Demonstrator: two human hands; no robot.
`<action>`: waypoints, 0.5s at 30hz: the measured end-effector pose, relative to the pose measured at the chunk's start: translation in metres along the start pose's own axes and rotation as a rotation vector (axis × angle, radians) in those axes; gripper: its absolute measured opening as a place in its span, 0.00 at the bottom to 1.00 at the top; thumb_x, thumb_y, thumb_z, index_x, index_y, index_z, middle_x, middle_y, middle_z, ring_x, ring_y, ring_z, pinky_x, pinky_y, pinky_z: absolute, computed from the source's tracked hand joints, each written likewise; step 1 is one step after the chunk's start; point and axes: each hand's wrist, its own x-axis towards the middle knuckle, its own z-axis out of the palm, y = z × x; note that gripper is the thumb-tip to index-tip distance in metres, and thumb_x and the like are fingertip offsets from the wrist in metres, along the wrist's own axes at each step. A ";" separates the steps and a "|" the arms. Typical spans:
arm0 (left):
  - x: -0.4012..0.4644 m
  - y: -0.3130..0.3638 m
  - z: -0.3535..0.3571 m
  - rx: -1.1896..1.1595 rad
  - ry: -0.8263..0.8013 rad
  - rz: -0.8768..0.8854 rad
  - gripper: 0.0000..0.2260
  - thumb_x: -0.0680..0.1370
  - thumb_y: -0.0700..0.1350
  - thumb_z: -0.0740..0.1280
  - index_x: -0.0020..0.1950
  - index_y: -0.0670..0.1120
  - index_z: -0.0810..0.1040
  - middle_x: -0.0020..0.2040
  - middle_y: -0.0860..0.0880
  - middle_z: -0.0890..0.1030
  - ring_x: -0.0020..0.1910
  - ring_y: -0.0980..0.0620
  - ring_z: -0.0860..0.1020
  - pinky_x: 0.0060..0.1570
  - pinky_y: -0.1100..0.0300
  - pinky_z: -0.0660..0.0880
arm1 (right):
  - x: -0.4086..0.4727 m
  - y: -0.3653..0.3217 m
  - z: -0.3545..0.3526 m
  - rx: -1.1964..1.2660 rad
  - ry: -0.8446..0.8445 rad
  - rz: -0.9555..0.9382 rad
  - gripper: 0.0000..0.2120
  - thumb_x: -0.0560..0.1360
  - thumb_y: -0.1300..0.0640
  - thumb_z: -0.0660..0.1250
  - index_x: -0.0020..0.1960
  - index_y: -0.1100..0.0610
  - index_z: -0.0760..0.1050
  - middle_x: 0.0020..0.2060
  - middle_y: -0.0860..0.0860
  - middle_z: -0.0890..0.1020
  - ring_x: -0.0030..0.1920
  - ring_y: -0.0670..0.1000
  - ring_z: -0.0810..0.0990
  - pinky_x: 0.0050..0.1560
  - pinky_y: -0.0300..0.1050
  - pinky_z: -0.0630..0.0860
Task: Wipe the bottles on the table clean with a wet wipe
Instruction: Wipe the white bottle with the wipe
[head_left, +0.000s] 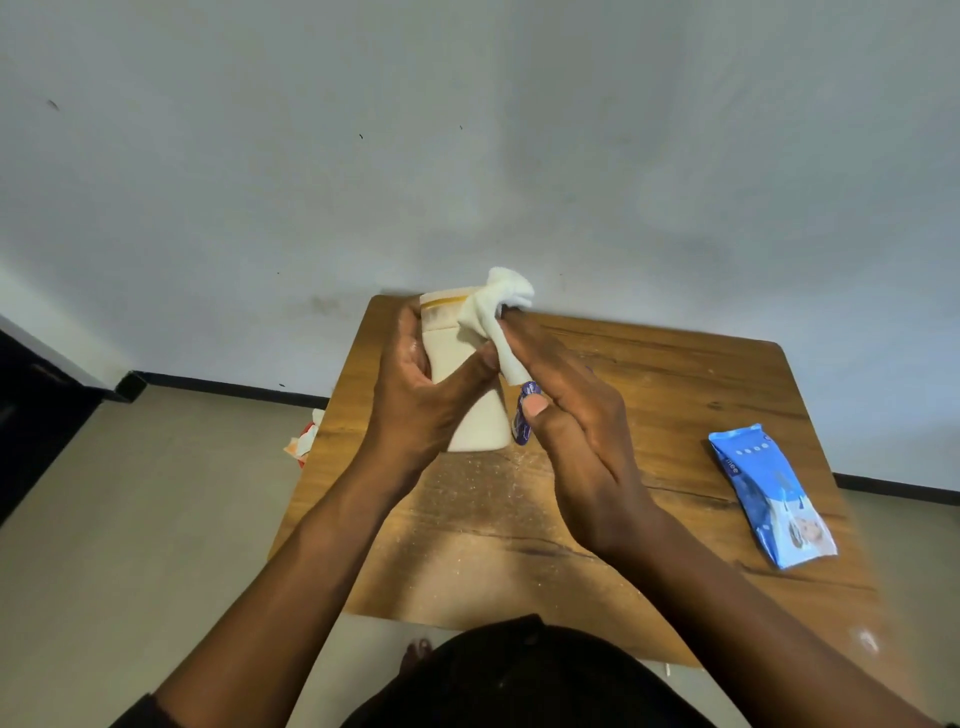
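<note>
A cream bottle (470, 384) is held above the far left part of the wooden table (675, 395), gripped by the left hand (421, 395), whose fingers and thumb are curled round its body. A white wet wipe (493, 317) is draped over the bottle's upper right side and bunched near the cap end; it is pressed on by the right hand (566, 410), fingers laid fairly straight along it, thumb tip resting by a blue label (523, 413) on the bottle's side. Whether the wipe is also pinched cannot be told. A blue wipes packet (769, 499) is seen lying well apart on the table's right side. Pale dusty specks are noted on the tabletop near the front. Judged as mid-wipe on this bottle. For a clean result, the bottle is best rotated within the left grip while the wipe is drawn lengthwise, the cap seam and the area under the left fingers not being skipped; a firm hold is advised, since a damp surface may slip.
</note>
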 end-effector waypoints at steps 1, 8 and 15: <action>-0.001 0.001 0.001 0.004 0.006 0.020 0.28 0.72 0.48 0.77 0.68 0.43 0.71 0.57 0.47 0.83 0.51 0.54 0.84 0.44 0.60 0.81 | -0.001 -0.001 -0.001 -0.054 0.001 -0.049 0.26 0.82 0.60 0.55 0.80 0.59 0.66 0.78 0.54 0.72 0.79 0.50 0.68 0.77 0.57 0.70; -0.008 0.011 0.002 0.019 -0.095 0.097 0.28 0.72 0.52 0.75 0.67 0.45 0.68 0.55 0.54 0.81 0.53 0.57 0.83 0.48 0.61 0.80 | -0.003 -0.006 0.001 -0.081 0.083 -0.065 0.24 0.83 0.64 0.55 0.78 0.61 0.68 0.75 0.52 0.74 0.76 0.47 0.71 0.74 0.47 0.72; -0.010 0.008 0.006 0.102 -0.155 0.174 0.31 0.71 0.52 0.73 0.70 0.52 0.63 0.61 0.49 0.76 0.56 0.56 0.80 0.50 0.58 0.81 | 0.000 -0.008 0.002 0.040 0.130 0.054 0.25 0.84 0.56 0.54 0.80 0.61 0.67 0.77 0.54 0.73 0.78 0.51 0.70 0.73 0.55 0.73</action>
